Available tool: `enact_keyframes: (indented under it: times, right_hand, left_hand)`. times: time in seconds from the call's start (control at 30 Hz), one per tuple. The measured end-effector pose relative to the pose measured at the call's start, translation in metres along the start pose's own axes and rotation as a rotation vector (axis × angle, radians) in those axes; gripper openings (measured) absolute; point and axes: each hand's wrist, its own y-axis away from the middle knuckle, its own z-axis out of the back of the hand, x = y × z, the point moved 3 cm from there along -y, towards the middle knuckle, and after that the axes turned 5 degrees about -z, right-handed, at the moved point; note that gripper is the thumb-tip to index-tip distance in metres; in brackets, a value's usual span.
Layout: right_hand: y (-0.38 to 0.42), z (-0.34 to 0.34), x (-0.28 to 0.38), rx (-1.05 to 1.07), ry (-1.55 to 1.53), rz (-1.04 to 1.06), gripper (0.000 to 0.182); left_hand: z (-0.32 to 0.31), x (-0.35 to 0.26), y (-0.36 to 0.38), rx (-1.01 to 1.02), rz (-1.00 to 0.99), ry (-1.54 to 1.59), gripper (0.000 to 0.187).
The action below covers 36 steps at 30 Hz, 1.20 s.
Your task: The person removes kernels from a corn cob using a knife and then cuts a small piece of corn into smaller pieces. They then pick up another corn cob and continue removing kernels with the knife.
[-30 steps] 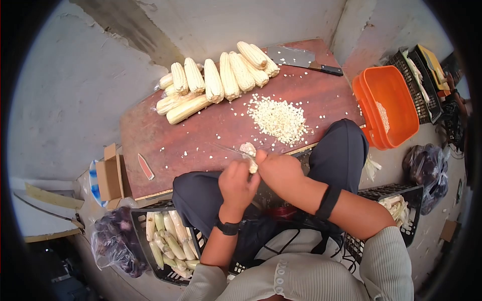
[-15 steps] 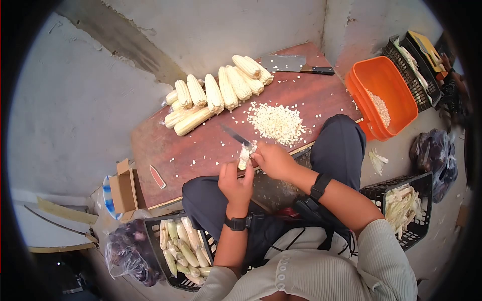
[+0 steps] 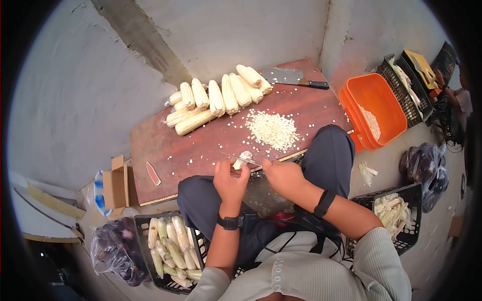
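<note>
My left hand [image 3: 230, 181] is closed around the lower end of a short, partly stripped corn cob [image 3: 243, 159], held just over the near edge of the red-brown board [image 3: 201, 150]. In my right hand [image 3: 284, 175] is a small knife [image 3: 253, 163], its handle hidden by the fingers. Its thin blade lies across the cob, pointing left and seen nearly edge-on. Beyond my hands a heap of cut corn kernels [image 3: 272, 131] sits on the board. A row of whole husked corn cobs [image 3: 216, 99] is stacked along the board's back left.
A cleaver [image 3: 288, 77] lies at the board's back right, a red knife sheath [image 3: 153, 173] at its left. An orange bin [image 3: 389, 108] holding kernels stands right. Black crates hold corn ears [image 3: 173, 246] and husks [image 3: 391, 215]. Another person [image 3: 459, 100] appears far right.
The knife has swung from pointing up and away to lying nearly level across the cob. My right hand has shifted slightly down and away from my left. The camera view has shifted a little.
</note>
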Motion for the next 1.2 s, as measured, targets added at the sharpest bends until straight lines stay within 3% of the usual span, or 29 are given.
enact_keyframes:
  times: [0.1,0.2,0.3,0.5,0.6,0.73,1.2]
  right_hand:
    - [0.0,-0.004,0.002,0.02,0.069,-0.007,0.009]
    - [-0.002,-0.012,0.001,0.047,0.117,-0.02,0.009]
    - [-0.007,-0.018,-0.002,0.076,0.157,-0.015,0.007]
    - [-0.02,-0.011,0.001,0.16,0.145,0.03,0.008]
    - [-0.028,-0.014,0.0,0.178,0.183,0.084,0.008]
    - [-0.041,-0.015,0.013,0.243,0.183,0.052,0.009]
    - [-0.071,-0.042,0.009,0.161,0.109,0.08,0.015]
  left_hand:
    - [-0.005,0.009,0.0,0.049,-0.101,-0.162,0.021]
    - [-0.006,0.01,0.0,0.079,0.004,-0.138,0.022]
    - [-0.005,0.011,-0.001,0.048,-0.053,-0.161,0.023]
    - [-0.006,0.01,-0.004,0.121,-0.03,-0.163,0.019]
    - [-0.005,0.014,-0.008,0.062,0.017,-0.083,0.018]
    - [-0.008,0.011,-0.005,0.262,-0.084,-0.131,0.024]
    - [-0.003,0.02,-0.018,0.108,0.032,-0.095,0.02]
